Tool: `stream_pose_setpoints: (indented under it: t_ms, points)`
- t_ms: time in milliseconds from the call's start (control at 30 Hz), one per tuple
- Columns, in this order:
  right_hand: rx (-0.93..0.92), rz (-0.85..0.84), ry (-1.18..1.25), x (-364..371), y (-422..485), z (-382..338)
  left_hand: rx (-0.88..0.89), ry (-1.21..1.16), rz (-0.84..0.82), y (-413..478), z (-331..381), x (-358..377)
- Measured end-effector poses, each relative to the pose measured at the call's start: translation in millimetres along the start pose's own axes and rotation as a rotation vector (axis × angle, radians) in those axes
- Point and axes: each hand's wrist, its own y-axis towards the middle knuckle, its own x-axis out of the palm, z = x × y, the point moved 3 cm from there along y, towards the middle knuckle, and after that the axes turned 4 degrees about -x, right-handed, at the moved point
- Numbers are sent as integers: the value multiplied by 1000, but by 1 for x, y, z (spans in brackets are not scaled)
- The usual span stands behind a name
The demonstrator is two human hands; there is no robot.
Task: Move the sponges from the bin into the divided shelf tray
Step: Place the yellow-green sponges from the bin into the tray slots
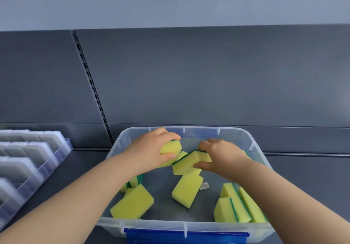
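A clear plastic bin (261, 158) with a blue front latch (185, 237) sits on the dark shelf in front of me. Several yellow sponges with green scrub sides lie in it. My left hand (151, 149) grips one sponge (170, 147) near the bin's back, fingers over its top and thumb at its front. My right hand (221, 154) grips a second sponge (189, 162) beside it, tilted with its green edge up. Both held sponges are inside the bin. The divided shelf tray (62, 153) stands at the far left.
The tray's clear dividers hold rows of grey-white pads (37, 151). A loose sponge (187, 188) and a small white label (205, 185) lie mid-bin, others at front left (132, 202) and front right (236, 206). A slotted upright (91, 84) runs up the grey back panel.
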Motion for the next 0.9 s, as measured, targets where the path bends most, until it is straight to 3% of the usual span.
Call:
stream_pose_setpoints:
  t_ms: [200, 433, 533, 700, 900]
  points:
    - [-1, 146, 340, -10, -23, 18, -26, 86, 128, -7, 30, -12]
    - [25, 310, 440, -13, -46, 41, 127, 427, 437, -20, 68, -19]
    - [27, 420, 527, -17, -60, 38, 107, 402, 506, -34, 71, -11]
    - [-2, 520, 566, -20, -77, -5, 44, 362, 567, -87, 60, -11]
    - [-94, 697, 643, -25, -105, -116, -126, 249, 725, -212, 15, -57]
